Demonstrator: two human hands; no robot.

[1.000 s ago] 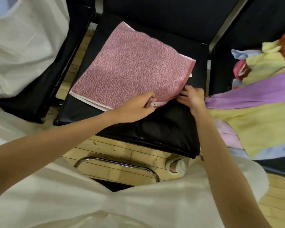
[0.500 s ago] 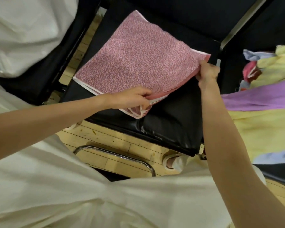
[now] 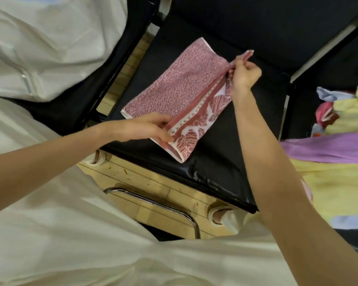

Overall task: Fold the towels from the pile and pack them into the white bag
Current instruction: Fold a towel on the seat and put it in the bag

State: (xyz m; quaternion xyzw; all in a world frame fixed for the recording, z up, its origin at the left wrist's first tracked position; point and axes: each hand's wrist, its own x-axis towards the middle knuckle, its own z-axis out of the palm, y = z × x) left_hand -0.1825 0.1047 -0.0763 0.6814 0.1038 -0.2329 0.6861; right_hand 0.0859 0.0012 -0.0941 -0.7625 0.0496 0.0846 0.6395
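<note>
A pink patterned towel (image 3: pixel 180 87) lies on the middle black seat (image 3: pixel 232 141), its right part lifted and turned over so a leaf-print border shows. My left hand (image 3: pixel 153 129) pinches the towel's near edge. My right hand (image 3: pixel 244 74) grips the far corner and holds it up above the seat. The white bag (image 3: pixel 46 44) sits on the seat to the left. A pile of towels (image 3: pixel 339 162) in yellow, purple, blue and pink lies on the seat at the right.
The black seats form a row with dark backrests behind. A chrome chair frame (image 3: pixel 157 203) curves over the wooden floor (image 3: pixel 153 182) below the middle seat. My white clothing (image 3: pixel 91 234) fills the lower part of the view.
Both hands have lifted the towel's right edge and carried it leftwards over the rest, so the towel is now narrower and its printed border faces up.
</note>
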